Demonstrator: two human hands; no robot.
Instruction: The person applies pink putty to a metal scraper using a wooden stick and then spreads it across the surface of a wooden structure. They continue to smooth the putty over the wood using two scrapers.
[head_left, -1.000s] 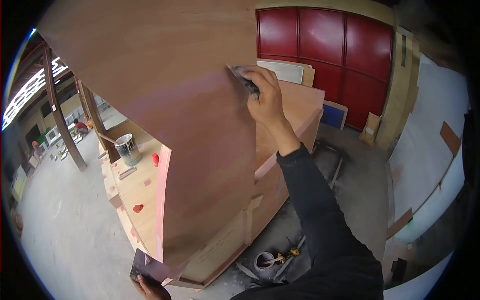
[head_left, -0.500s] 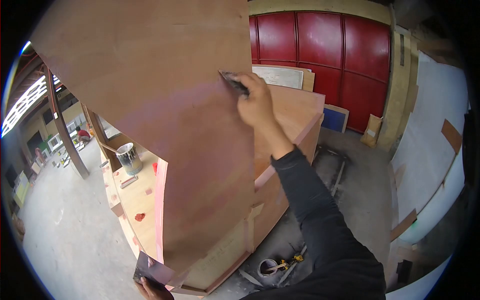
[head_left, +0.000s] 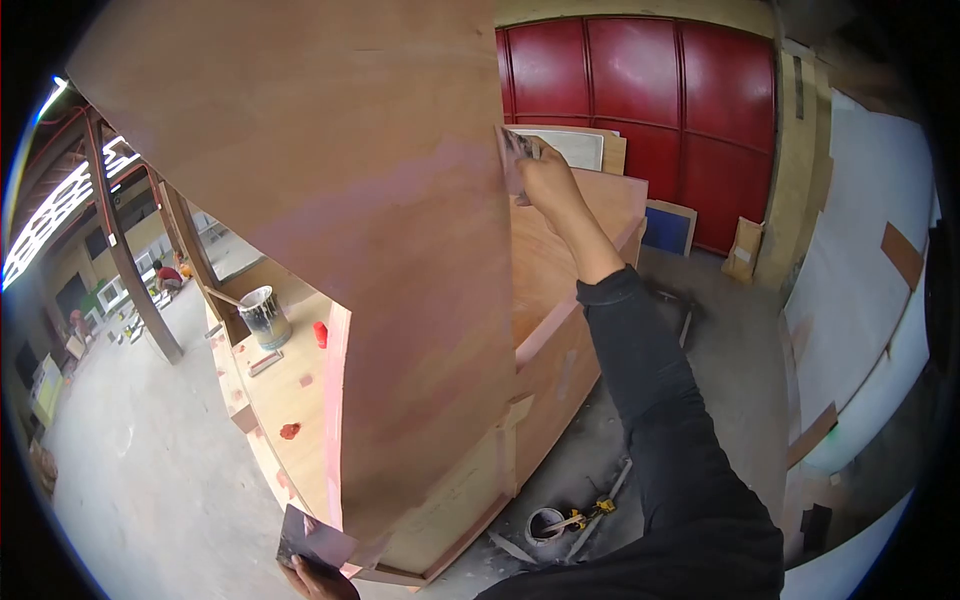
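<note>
My right hand (head_left: 548,178) is closed on a putty knife (head_left: 515,158) with a wide, smeared blade. The blade lies at the right edge of a tall brown plywood panel (head_left: 420,260), which carries a faint pinkish smear across its middle. Low in the head view, my left hand (head_left: 308,578) grips a dark, flat filler board (head_left: 318,540), close to the panel's lower left corner. Part of the left hand is cut off by the bottom of the view.
A paint-streaked can (head_left: 264,318) with a stick stands on a wooden shelf (head_left: 310,400) beside red blobs. An open tub (head_left: 545,526) sits on the floor. White panels (head_left: 860,290) lean at right; red metal doors (head_left: 640,110) stand behind. A person (head_left: 167,275) crouches far left.
My right hand has swept the putty knife rightward across the panel to its right edge. The left hand and its board have shifted only slightly in view.
</note>
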